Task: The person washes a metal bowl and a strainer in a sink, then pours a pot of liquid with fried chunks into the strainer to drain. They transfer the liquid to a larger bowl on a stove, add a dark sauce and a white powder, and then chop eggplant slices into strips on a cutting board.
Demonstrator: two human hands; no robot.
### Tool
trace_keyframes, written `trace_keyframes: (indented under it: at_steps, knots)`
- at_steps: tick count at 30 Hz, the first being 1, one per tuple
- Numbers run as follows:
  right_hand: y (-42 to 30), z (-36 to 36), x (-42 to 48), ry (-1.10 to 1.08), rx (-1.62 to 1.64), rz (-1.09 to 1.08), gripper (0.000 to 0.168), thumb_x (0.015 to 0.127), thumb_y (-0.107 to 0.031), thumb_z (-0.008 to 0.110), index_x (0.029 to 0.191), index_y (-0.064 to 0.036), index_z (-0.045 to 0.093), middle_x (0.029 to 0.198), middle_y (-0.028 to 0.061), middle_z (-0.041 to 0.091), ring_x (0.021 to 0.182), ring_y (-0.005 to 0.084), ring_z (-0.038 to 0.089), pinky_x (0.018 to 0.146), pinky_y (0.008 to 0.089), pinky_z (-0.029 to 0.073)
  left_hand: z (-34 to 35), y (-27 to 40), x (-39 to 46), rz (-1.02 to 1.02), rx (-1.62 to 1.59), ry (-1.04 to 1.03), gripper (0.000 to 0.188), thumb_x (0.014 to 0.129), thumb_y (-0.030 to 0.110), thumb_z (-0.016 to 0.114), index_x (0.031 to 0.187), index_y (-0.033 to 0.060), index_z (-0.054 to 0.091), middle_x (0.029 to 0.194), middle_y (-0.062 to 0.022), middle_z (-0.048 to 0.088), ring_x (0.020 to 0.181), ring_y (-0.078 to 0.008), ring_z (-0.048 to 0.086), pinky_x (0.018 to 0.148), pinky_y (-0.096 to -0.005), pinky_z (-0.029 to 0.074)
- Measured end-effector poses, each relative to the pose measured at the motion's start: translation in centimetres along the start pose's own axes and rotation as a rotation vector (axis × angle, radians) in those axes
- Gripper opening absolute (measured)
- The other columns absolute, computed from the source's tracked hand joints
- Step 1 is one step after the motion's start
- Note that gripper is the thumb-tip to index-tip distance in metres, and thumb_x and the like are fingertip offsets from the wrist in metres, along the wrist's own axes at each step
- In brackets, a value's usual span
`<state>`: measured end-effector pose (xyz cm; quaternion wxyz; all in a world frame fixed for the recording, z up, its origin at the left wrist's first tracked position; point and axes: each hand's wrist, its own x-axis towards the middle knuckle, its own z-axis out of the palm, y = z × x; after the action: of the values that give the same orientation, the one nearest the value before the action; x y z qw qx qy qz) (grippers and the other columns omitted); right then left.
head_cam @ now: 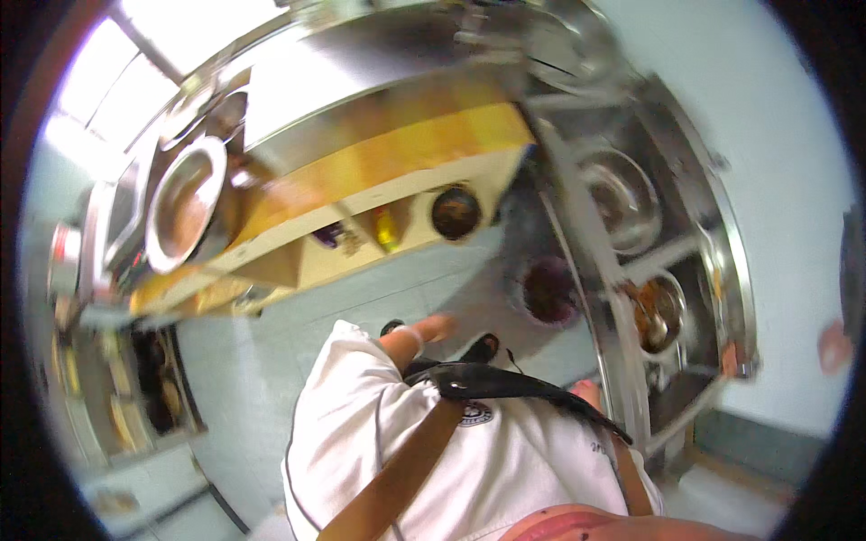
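Note:
My left hand [440,328] hangs in front of my body over the floor, blurred, with a light band at its wrist. Whether its fingers are closed cannot be told. A small part of my right hand [586,389] shows beside the metal sink edge, mostly hidden behind my black apron [514,382]. To its right, in a sink compartment, sits a metal bowl [657,314] with orange-brown contents. A larger metal bowl [619,199] lies in the compartment beyond. On the floor by the sink stands a round tub [549,291] with dark reddish contents.
A yellow-edged counter [399,159] crosses ahead, with open shelves holding a yellow bottle [385,230]. A dark round pot [456,213] is at its right end. A large pale bowl [186,204] stands at the counter's left. Shelving [145,385] stands farther left.

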<state>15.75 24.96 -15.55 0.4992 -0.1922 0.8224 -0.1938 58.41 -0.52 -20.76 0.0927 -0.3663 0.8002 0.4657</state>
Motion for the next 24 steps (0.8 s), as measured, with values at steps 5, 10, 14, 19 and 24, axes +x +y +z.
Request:
trace_keyframes:
  at_steps: [5, 10, 14, 19, 24]
  knots:
    - [-11.6, 9.8, 0.3, -0.107, -0.27, -0.203, 0.022, 0.088, -0.017, 0.044, 0.101, -0.001, 0.052, 0.07, 0.0092, 0.058, 0.05, 0.015, 0.052, 0.042, 0.0291, 0.041, 3.1, -21.5, -26.5, -1.156, -0.55, 0.714, 0.02, 0.079, 0.017, 0.053, 0.092, 0.0027, 0.059, 0.088, -0.0155, 0.059, 0.079, -0.0289, 0.057, 0.064, -0.0385, 0.047]
    - [-24.9, 26.6, -0.2, -0.386, -0.421, -0.647, 0.024, 0.088, -0.02, 0.046, 0.073, -0.003, 0.052, 0.051, 0.0076, 0.049, 0.04, 0.0167, 0.045, 0.039, 0.031, 0.035, 2.2, -26.6, -44.2, -1.093, -1.132, 1.508, 0.011, 0.078, 0.014, 0.055, 0.085, 0.0055, 0.054, 0.065, -0.0068, 0.053, 0.046, -0.0155, 0.047, 0.039, -0.0309, 0.038]
    - [-40.2, 41.8, -5.7, -0.669, -0.078, -0.933, 0.027, 0.091, -0.024, 0.044, 0.072, -0.006, 0.048, 0.054, 0.0032, 0.05, 0.043, 0.0128, 0.045, 0.041, 0.0282, 0.035, -6.9, -26.3, -48.9, -0.812, -1.242, 1.653, 0.014, 0.079, 0.018, 0.057, 0.083, 0.0048, 0.053, 0.061, -0.0036, 0.05, 0.044, -0.0128, 0.044, 0.038, -0.0269, 0.036]
    - [-58.4, 54.3, -15.3, -0.6, 0.125, -0.973, 0.036, 0.089, -0.042, 0.045, 0.085, -0.007, 0.053, 0.069, 0.0026, 0.057, 0.055, 0.0133, 0.055, 0.048, 0.0262, 0.043, -25.6, -26.2, -51.7, -0.243, -1.139, 1.62, 0.025, 0.084, 0.031, 0.054, 0.093, 0.0075, 0.053, 0.062, 0.0007, 0.048, 0.044, -0.0078, 0.041, 0.037, -0.0211, 0.033]
    - [-67.8, 59.3, -16.8, -0.491, 0.113, -1.041, 0.048, 0.083, -0.054, 0.047, 0.076, -0.007, 0.053, 0.062, 0.0016, 0.053, 0.043, 0.0095, 0.047, 0.037, 0.023, 0.039, -39.5, -24.1, -51.2, -0.47, -0.827, 1.515, 0.035, 0.084, 0.038, 0.053, 0.092, 0.0042, 0.051, 0.067, -0.0033, 0.052, 0.043, -0.0095, 0.045, 0.032, -0.0229, 0.037]
